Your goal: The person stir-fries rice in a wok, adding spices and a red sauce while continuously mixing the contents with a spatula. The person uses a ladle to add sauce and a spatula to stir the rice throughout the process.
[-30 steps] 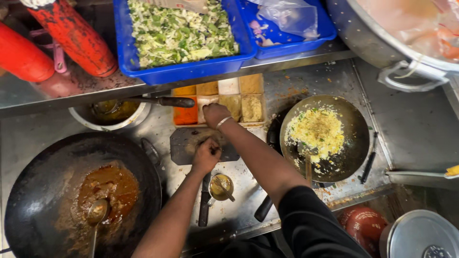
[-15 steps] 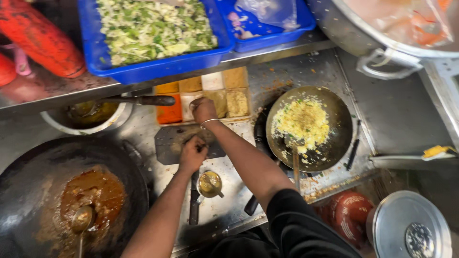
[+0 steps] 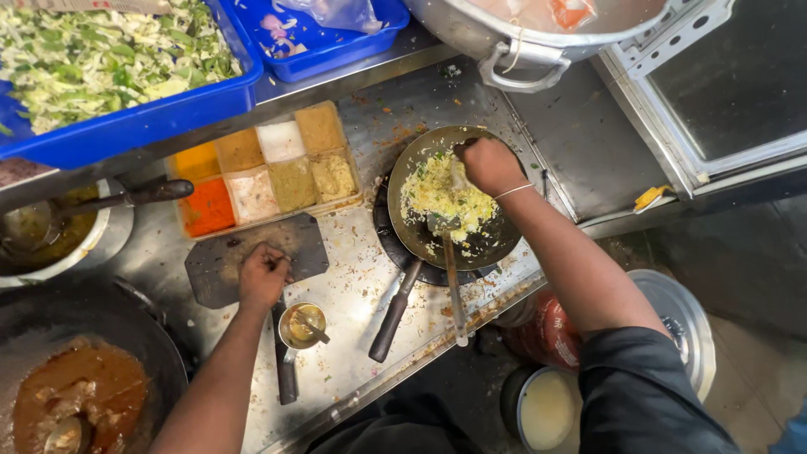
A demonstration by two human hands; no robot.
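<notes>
Greasy steel counter (image 3: pixel 361 286) strewn with crumbs, raised steel shelf (image 3: pixel 353 80) behind it, metal-framed glass panel (image 3: pixel 723 92) at right, dim tiled floor (image 3: pixel 756 277) below

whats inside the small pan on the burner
The pan holds yellow rice flecked with green and a metal spatula resting in it. The right hand hovers over the far side, hiding whatever lies under it.

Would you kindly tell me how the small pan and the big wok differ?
The small pan sits on a burner under the right hand and holds yellow rice; the big wok at lower left holds brown sauce. A spatula leans in the pan; a ladle lies in the wok. Both are dark and round.
</notes>
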